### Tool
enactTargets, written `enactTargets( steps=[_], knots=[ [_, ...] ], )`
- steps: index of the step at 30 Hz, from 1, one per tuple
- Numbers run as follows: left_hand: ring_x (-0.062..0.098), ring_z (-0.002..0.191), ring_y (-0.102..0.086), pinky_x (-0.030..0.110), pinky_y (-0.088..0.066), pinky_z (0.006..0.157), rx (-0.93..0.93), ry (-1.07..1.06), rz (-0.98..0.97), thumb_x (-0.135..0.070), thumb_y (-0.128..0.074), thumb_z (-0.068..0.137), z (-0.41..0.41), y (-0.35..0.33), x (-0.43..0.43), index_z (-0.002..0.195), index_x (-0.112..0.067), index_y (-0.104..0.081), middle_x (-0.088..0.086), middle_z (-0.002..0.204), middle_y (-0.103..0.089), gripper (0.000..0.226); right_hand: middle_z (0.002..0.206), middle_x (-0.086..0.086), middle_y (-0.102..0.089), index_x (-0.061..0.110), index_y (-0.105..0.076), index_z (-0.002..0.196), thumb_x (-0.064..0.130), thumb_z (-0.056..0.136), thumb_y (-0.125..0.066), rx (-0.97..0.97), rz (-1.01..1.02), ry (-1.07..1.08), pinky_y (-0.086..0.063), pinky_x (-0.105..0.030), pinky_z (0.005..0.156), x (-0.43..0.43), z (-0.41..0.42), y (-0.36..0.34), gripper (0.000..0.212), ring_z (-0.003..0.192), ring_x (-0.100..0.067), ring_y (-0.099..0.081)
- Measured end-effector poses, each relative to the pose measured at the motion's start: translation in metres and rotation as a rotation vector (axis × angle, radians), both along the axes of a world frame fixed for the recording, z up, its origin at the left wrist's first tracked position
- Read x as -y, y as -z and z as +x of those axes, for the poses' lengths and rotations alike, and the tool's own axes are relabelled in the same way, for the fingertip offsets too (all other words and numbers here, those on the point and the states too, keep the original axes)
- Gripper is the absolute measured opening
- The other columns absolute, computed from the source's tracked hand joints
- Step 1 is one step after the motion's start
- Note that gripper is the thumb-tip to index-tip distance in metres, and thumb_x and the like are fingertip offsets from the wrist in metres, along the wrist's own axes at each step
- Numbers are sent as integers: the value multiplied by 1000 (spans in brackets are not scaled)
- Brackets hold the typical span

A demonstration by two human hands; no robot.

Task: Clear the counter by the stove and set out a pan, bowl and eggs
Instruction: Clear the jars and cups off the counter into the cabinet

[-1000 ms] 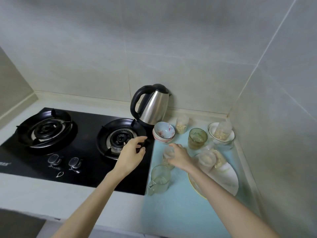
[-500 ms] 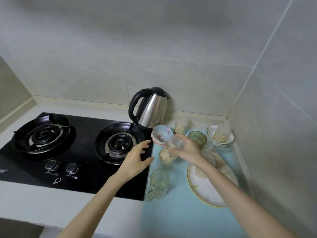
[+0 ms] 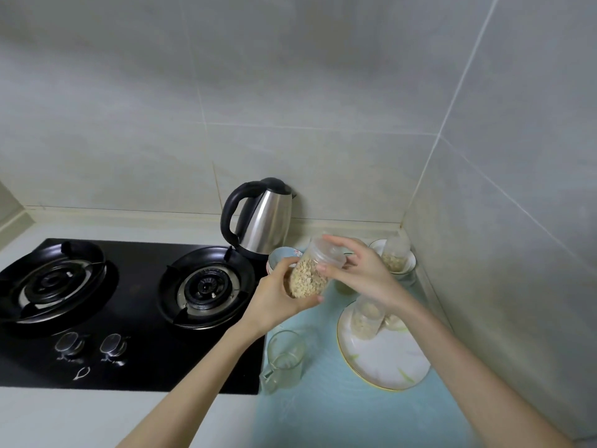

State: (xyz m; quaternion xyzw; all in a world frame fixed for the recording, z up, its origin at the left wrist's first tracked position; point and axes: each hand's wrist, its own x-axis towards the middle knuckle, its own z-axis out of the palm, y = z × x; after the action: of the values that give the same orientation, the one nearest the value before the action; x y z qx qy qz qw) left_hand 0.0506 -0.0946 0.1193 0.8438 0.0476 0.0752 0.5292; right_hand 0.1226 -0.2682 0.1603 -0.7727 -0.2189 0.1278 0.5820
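Note:
A clear plastic jar of oats (image 3: pixel 309 275) is held tilted in the air above the counter edge beside the stove. My left hand (image 3: pixel 278 300) cups its lower body from the left. My right hand (image 3: pixel 357 271) grips its lid end from the right. Behind the jar, a small blue patterned bowl (image 3: pixel 280 255) sits partly hidden. Another oat jar (image 3: pixel 365 318) stands on a white plate (image 3: pixel 384 360), and a further one (image 3: pixel 395 255) stands in a white bowl (image 3: pixel 410 265) in the corner.
A black two-burner gas stove (image 3: pixel 129 305) fills the left. A steel kettle (image 3: pixel 261 218) stands at the back. A clear glass measuring jug (image 3: pixel 284 360) sits on the light blue mat (image 3: pixel 339 415). Tiled walls close in behind and at the right.
My right hand lifted the oat jar off the mat and raised it. My left hand came over from the stove side and took hold of the jar's lower part.

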Motion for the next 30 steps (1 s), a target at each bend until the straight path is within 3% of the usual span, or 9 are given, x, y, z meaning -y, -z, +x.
enactTargets(
  steps=[3, 5, 7, 11, 14, 17, 20, 27, 30],
  knots=[
    [2, 92, -64, 27, -54, 85, -18, -31, -40, -41, -87, 56, 2, 2, -3, 115, -33, -54, -11, 102, -66, 69, 123, 14, -61, 38, -60, 116, 38, 89, -64, -4, -13, 88, -48, -24, 93, 9, 6, 12, 27, 105, -1, -60],
    [4, 94, -64, 30, -55, 84, -25, -33, -65, -44, -85, 54, 1, 3, -4, 114, -35, -52, -7, 104, -65, 69, 125, 9, -58, 29, -61, 120, 38, 93, -58, 57, -113, 244, -43, -27, 100, 22, 12, 35, 29, 113, -5, -55],
    [5, 94, -64, 27, -54, 83, -19, -32, -95, -35, -88, 59, -2, 4, -5, 113, -34, -53, -4, 105, -65, 65, 129, 5, -51, 24, -55, 128, 44, 88, -62, 107, -353, 326, -35, -32, 107, 37, 15, 66, 45, 127, -15, -42],
    [1, 91, -64, 19, -53, 77, -18, -30, -112, -28, -88, 62, -6, 3, -2, 111, -33, -52, -3, 103, -65, 61, 142, 2, -37, 24, -35, 142, 47, 76, -73, 79, -775, 243, -25, -34, 109, 57, 11, 121, 79, 133, -25, -25],
    [2, 92, -64, 14, -50, 73, -21, -32, -120, -29, -88, 61, -6, 1, 0, 111, -33, -52, -3, 104, -65, 62, 147, -1, -33, 22, -32, 144, 27, 77, -74, 93, -713, 265, -17, -31, 111, 55, 8, 145, 79, 138, -25, -21],
    [4, 94, -63, 13, -49, 72, -25, -37, -126, -29, -89, 61, -7, 0, 2, 109, -35, -52, -3, 104, -64, 60, 132, -4, -47, 14, -41, 134, 12, 72, -74, 104, -544, 420, -25, -27, 99, 50, 5, 155, 70, 128, -27, -36],
    [6, 94, -64, 16, -50, 74, -38, -42, -145, -27, -89, 61, -9, 1, 3, 109, -33, -53, -2, 104, -65, 60, 122, -3, -53, 13, -42, 127, 10, 67, -78, 16, -375, 543, -35, -27, 85, 47, -1, 158, 71, 116, -26, -47],
    [8, 97, -64, 19, -51, 78, -49, -55, -169, -25, -88, 63, -12, -6, 4, 114, -30, -52, -4, 104, -65, 62, 116, -4, -58, 12, -37, 130, 16, 69, -81, -44, -407, 563, -41, -28, 75, 46, -6, 156, 75, 107, -30, -57],
    [5, 97, -63, 10, -49, 72, -34, -51, -161, -25, -87, 64, -15, -15, 3, 117, -29, -51, -6, 106, -65, 65, 111, 0, -52, 11, -37, 128, 18, 65, -85, -64, -344, 571, -40, -27, 74, 44, -7, 147, 79, 106, -28, -55]
  ],
)
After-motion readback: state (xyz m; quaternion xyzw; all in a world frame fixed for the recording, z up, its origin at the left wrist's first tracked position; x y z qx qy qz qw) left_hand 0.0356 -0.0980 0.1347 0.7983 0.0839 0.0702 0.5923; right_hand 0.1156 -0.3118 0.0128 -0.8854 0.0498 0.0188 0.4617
